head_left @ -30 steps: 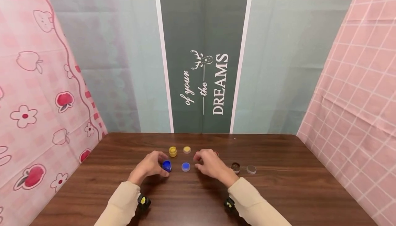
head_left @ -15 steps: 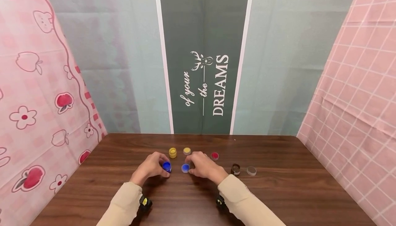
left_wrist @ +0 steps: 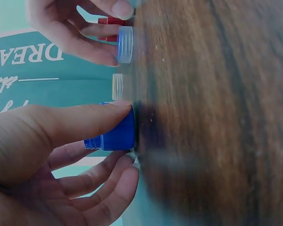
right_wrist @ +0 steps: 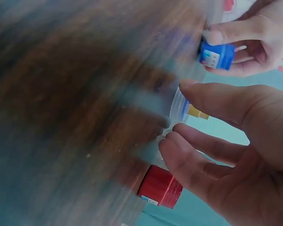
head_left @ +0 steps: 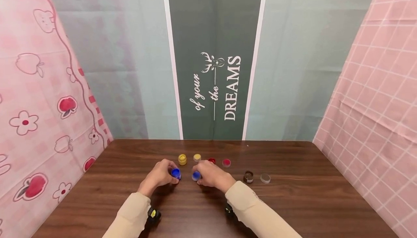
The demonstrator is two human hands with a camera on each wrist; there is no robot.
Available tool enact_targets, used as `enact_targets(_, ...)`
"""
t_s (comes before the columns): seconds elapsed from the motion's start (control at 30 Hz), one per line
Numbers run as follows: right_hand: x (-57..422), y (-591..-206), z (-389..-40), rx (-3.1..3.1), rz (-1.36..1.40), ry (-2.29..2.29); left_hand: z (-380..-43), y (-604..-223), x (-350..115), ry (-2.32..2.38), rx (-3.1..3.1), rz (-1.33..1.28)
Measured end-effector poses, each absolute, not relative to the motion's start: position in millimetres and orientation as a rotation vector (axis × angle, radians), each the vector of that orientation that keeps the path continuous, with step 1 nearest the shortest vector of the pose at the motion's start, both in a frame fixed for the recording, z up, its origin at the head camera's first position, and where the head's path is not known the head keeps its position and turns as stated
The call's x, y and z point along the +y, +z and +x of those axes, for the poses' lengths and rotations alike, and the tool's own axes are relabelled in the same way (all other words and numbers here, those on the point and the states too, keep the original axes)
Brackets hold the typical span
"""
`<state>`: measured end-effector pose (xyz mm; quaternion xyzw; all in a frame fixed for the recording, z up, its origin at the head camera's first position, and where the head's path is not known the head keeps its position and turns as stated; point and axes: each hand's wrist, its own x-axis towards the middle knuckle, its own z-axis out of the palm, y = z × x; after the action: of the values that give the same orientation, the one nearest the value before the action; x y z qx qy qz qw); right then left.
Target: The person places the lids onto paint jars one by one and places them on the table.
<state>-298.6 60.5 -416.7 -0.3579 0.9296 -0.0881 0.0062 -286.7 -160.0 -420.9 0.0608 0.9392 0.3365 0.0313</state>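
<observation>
On the wooden table, my left hand [head_left: 159, 174] holds an uncapped blue paint jar [head_left: 176, 173] upright, thumb and fingers on either side. The left wrist view shows the thumb lying along the blue jar [left_wrist: 120, 133], whose threaded neck is bare. To the right, my right hand [head_left: 211, 174] pinches the blue-lined clear lid [head_left: 196, 175], which lies with its inside up. In the right wrist view the thumb is at one edge of that lid [right_wrist: 177, 106] and the fingers are at the opposite edge. Lid and jar are apart.
Behind the hands stand an open yellow paint jar [head_left: 182, 160] and its lid [head_left: 197, 157]. A red jar [head_left: 211, 161], partly hidden by the right hand, has a red lid [head_left: 226, 163] beside it. Farther right are a brown jar [head_left: 248, 177] and a dark-lined lid [head_left: 265, 178].
My right hand has moved left from beside the blue lid to close its thumb and fingers about it, uncovering the red jar and red lid. The left hand keeps its hold on the blue jar.
</observation>
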Motion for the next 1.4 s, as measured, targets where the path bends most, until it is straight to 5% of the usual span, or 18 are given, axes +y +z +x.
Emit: enact_targets(1.4, 131.6, -373.6, -254.6, 2.873, -1.079, -0.588, -248.9, -403.1, -100.0, 1.186, 2.757, 0.664)
